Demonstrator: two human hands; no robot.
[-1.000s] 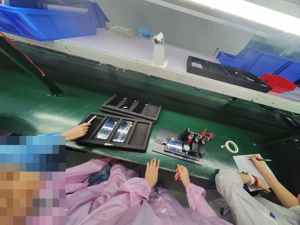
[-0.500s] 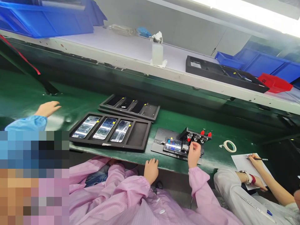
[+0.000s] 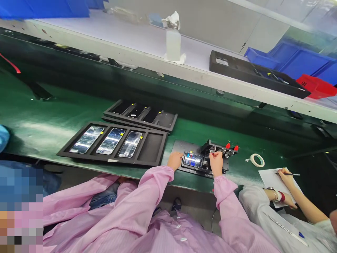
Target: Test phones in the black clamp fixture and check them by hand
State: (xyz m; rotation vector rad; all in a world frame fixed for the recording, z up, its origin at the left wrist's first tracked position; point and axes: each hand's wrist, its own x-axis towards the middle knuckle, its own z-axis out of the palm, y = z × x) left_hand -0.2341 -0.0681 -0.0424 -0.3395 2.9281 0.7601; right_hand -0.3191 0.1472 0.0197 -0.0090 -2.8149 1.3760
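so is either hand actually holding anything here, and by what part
The right hand pinches a lever on the black fixture. The left hand rests at the fixture's left end beside the phone, gripping nothing visible.

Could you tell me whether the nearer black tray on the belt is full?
Not full: the nearer black tray holds three phones, and its rightmost slot is empty.

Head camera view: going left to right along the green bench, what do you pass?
Black tray of three phones → left hand → phone in the black fixture → right hand at the red-knobbed clamps → tape roll → paper sheet where another person writes.
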